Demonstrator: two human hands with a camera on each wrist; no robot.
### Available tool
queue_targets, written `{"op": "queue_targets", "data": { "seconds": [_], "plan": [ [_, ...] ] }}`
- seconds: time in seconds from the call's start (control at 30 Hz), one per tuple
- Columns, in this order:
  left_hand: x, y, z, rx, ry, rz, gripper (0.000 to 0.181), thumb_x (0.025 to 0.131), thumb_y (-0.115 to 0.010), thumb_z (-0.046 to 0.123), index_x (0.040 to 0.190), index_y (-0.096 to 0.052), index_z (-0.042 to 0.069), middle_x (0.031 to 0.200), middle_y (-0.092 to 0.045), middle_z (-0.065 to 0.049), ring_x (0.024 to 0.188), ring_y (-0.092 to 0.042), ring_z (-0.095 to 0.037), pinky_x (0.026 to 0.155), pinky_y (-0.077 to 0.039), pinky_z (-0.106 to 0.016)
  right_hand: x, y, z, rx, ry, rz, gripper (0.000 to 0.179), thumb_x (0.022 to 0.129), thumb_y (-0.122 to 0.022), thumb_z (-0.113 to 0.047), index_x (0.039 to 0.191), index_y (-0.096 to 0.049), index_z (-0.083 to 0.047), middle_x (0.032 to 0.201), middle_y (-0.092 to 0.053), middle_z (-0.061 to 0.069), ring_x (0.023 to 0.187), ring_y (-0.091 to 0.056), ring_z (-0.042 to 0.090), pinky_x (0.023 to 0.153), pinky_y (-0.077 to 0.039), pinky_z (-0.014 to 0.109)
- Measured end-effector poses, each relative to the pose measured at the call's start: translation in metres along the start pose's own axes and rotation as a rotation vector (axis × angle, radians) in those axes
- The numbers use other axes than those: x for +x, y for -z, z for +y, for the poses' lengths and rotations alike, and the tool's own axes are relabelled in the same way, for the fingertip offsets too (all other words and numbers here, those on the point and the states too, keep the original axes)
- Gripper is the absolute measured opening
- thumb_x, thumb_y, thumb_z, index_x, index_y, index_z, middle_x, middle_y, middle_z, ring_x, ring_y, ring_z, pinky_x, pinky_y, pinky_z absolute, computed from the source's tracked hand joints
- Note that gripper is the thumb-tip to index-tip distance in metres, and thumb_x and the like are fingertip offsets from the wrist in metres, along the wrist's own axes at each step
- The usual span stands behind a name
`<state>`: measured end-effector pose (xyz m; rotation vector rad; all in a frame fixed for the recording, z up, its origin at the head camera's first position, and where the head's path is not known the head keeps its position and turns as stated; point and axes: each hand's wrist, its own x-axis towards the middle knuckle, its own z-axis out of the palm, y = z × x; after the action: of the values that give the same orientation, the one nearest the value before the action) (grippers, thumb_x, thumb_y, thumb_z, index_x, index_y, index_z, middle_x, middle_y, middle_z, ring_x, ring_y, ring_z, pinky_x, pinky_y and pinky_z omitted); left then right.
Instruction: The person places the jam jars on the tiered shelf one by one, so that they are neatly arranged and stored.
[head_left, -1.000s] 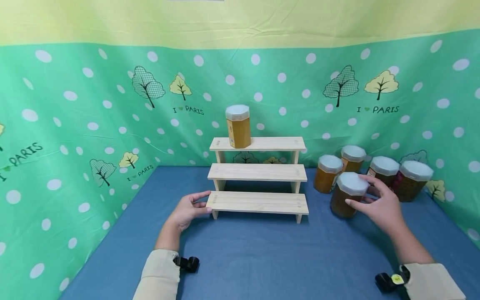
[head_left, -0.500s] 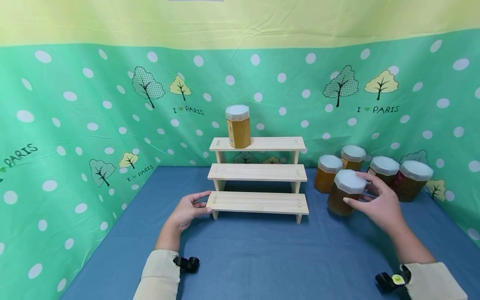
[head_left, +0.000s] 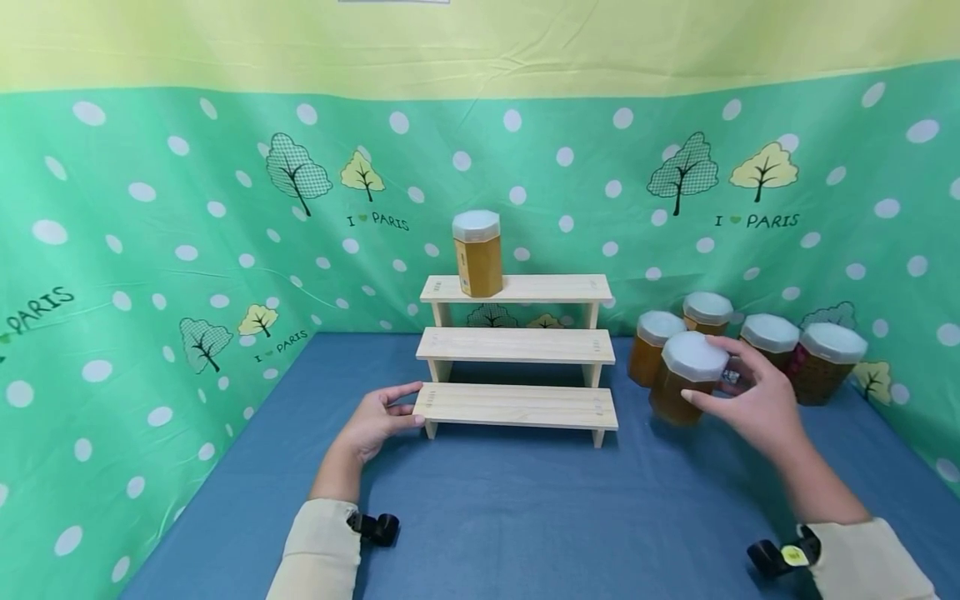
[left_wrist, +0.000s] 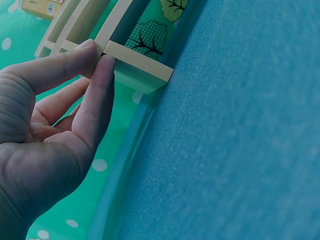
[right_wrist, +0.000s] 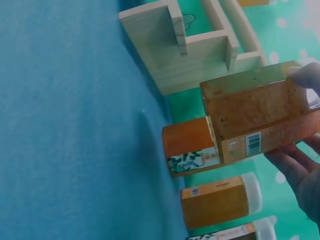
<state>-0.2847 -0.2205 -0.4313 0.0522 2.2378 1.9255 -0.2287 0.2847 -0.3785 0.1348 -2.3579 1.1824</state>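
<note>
A three-step wooden shelf (head_left: 517, 406) stands on the blue cloth. My left hand (head_left: 377, 423) pinches the left end of its lowest board between thumb and fingers; the left wrist view shows the fingertips (left_wrist: 102, 67) at the board's corner. In my right hand (head_left: 761, 408) is a brown jar (head_left: 678, 392) with a white lid, gripped near the top by thumb and fingers. The right wrist view shows this jar (right_wrist: 260, 107) raised off the cloth, its barcode label facing the camera. An amber jar (head_left: 478, 262) stands on the top board, toward the left.
Behind the held jar stand an amber jar (head_left: 647, 358), another amber jar (head_left: 707, 310), a dark jar (head_left: 771, 333) and a dark jar with a reddish label (head_left: 821, 371). A green dotted curtain (head_left: 525, 183) hangs behind the blue-covered table (head_left: 510, 525).
My right hand has lifted the brown jar slightly and carried it a little left, toward the shelf. The left hand stays on the lowest board.
</note>
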Motion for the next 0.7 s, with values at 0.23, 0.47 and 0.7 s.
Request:
{"op": "queue_targets", "data": {
  "seconds": [0.23, 0.47, 0.7],
  "plan": [
    [0.001, 0.001, -0.001, 0.002, -0.011, 0.001, 0.065, 0.081, -0.074, -0.008, 0.141, -0.049, -0.001, 0.121, -0.062, -0.025, 0.094, -0.068, -0.021, 0.085, -0.055, -0.043, 0.008, 0.001, -0.01, -0.001, 0.022, 0.0, 0.074, 0.075, -0.087, -0.017, 0.14, -0.053, -0.016, 0.136, -0.05, 0.017, 0.108, -0.054, 0.014, 0.074, -0.044, 0.005],
    [0.001, 0.001, -0.004, -0.001, -0.009, 0.002, 0.066, 0.08, -0.074, -0.008, 0.141, -0.05, 0.001, 0.121, -0.061, -0.025, 0.094, -0.068, -0.021, 0.084, -0.055, -0.043, 0.017, 0.002, -0.023, 0.003, 0.039, -0.003, 0.073, 0.073, -0.088, -0.016, 0.138, -0.055, -0.017, 0.137, -0.049, 0.011, 0.111, -0.054, 0.018, 0.074, -0.043, 0.003],
    [0.0, -0.001, -0.001, 0.013, 0.002, 0.016, 0.065, 0.08, -0.074, -0.007, 0.141, -0.051, 0.002, 0.121, -0.062, -0.023, 0.093, -0.068, -0.021, 0.084, -0.055, -0.042, 0.026, 0.002, -0.033, 0.013, 0.045, -0.022, 0.073, 0.074, -0.088, -0.017, 0.138, -0.054, -0.013, 0.137, -0.048, 0.011, 0.113, -0.051, 0.034, 0.074, -0.041, 0.002]
  ]
}}
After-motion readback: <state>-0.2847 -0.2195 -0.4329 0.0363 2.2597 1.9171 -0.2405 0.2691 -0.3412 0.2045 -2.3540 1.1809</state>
